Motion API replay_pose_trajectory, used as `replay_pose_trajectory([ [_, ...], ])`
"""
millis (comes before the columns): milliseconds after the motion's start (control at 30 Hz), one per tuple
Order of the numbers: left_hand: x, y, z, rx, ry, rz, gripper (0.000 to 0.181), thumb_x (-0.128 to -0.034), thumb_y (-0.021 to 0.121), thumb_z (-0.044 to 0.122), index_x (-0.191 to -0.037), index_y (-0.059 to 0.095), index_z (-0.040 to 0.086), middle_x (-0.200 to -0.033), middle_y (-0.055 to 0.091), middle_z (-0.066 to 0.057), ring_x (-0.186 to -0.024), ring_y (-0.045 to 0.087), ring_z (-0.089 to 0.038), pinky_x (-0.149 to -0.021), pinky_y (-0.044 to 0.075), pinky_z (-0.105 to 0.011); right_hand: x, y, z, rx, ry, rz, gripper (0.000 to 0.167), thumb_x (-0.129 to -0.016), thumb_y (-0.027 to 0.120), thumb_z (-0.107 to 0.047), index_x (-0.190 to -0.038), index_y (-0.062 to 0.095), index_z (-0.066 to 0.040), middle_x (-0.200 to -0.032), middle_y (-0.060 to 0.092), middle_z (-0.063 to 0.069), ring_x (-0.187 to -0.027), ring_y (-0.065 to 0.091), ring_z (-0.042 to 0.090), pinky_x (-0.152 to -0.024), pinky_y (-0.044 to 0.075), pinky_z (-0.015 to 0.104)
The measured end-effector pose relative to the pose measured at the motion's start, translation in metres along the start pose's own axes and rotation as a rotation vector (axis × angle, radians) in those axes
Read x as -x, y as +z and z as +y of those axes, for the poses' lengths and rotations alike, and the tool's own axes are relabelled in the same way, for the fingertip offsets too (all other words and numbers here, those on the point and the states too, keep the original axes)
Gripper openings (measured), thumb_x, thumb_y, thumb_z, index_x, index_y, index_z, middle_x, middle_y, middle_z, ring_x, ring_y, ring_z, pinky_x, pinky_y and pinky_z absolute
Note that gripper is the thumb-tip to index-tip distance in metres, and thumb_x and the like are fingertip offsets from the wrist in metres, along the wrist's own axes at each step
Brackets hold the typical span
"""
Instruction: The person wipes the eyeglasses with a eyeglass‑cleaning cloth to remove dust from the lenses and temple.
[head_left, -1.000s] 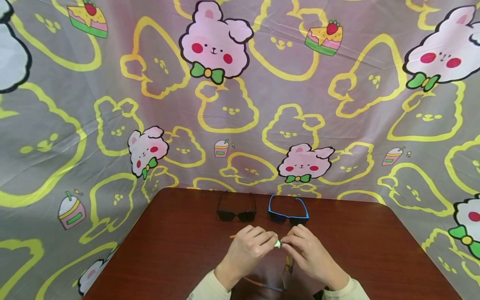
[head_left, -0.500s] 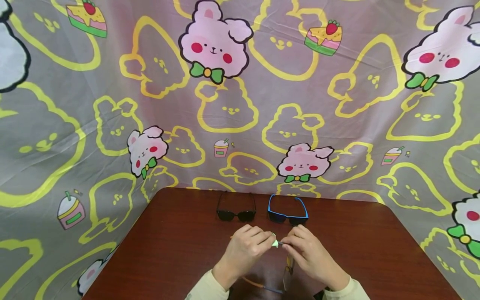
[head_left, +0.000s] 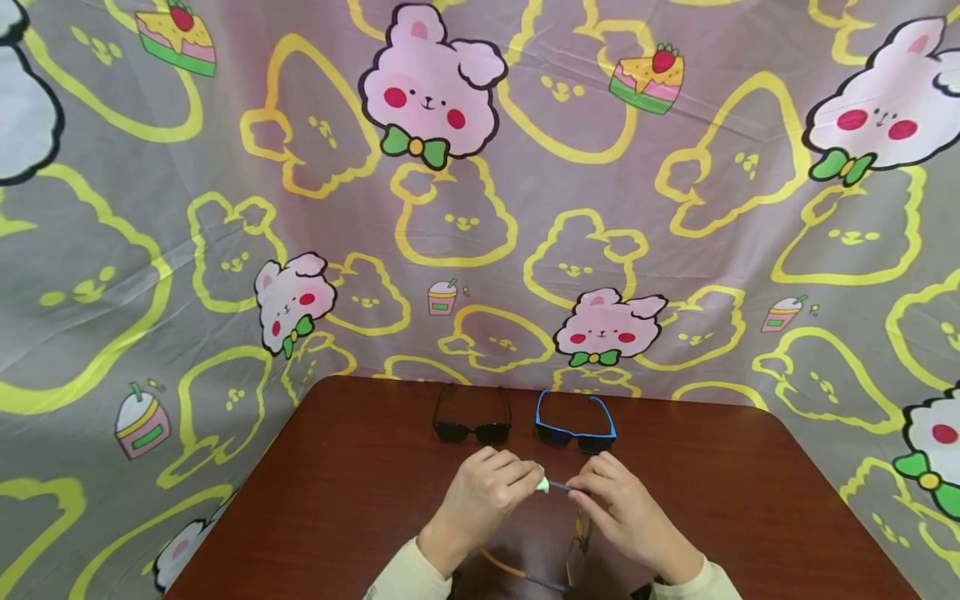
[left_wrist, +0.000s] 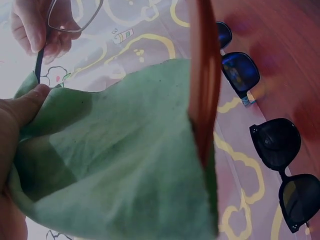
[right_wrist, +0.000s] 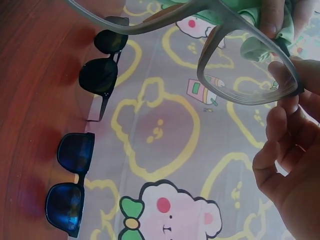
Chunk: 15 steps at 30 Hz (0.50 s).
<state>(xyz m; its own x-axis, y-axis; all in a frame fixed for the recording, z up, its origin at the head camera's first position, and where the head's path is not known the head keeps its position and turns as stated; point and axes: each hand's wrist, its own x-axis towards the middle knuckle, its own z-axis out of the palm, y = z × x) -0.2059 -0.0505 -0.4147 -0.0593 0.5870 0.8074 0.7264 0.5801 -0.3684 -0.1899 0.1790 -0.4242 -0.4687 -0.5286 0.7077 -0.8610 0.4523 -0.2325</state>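
Note:
My left hand [head_left: 480, 498] pinches a pale green cloth [left_wrist: 120, 150] around one temple arm [head_left: 558, 486] of a pair of clear-framed eyeglasses [right_wrist: 241, 102]. The thumb presses the cloth's folded edge in the left wrist view, where the cloth spreads wide and hides the end of that arm. Near the hinge, my right hand [head_left: 628, 515] grips the same glasses between thumb and fingers. The other temple arm [head_left: 501, 564], orange-brown and grey, extends below the hands in the head view. A lens rim shows between the hands and me, tilted on its side.
Black sunglasses [head_left: 472, 432] and blue-framed sunglasses [head_left: 577, 434] lie unfolded on the brown wooden table [head_left: 337, 483], just beyond my hands. A patterned curtain [head_left: 480, 208] with cartoon rabbits stands behind the table and along its sides.
My left hand has slid left with the cloth, away from the right hand, so more of the dark temple arm shows between them. The right hand has hardly moved.

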Motion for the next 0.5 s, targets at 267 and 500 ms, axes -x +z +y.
replay_pose_trajectory([
  [267,0.0012,-0.003,-0.0043,0.023,-0.027,0.012,0.018,-0.0907,0.057,0.018,-0.086,0.074,0.016,-0.084,0.07,0.009,-0.068,0.059,-0.005,-0.056,0.038,-0.018,0.0014,-0.0019,0.0,-0.035,-0.007,0.014,0.025,-0.079,0.069,0.003,-0.094,0.066,-0.017,-0.086,0.053,-0.01,-0.079,0.046,0.004,-0.068,0.038,0.012],
  [500,0.0022,-0.0045,-0.0071,0.028,-0.021,-0.001,0.014,-0.089,0.061,0.017,-0.087,0.074,0.015,-0.086,0.07,0.009,-0.069,0.06,-0.005,-0.057,0.037,-0.017,0.0023,-0.0017,0.0018,-0.039,-0.009,0.008,0.023,-0.081,0.069,0.002,-0.095,0.066,-0.016,-0.087,0.053,-0.01,-0.079,0.046,0.003,-0.067,0.039,0.012],
])
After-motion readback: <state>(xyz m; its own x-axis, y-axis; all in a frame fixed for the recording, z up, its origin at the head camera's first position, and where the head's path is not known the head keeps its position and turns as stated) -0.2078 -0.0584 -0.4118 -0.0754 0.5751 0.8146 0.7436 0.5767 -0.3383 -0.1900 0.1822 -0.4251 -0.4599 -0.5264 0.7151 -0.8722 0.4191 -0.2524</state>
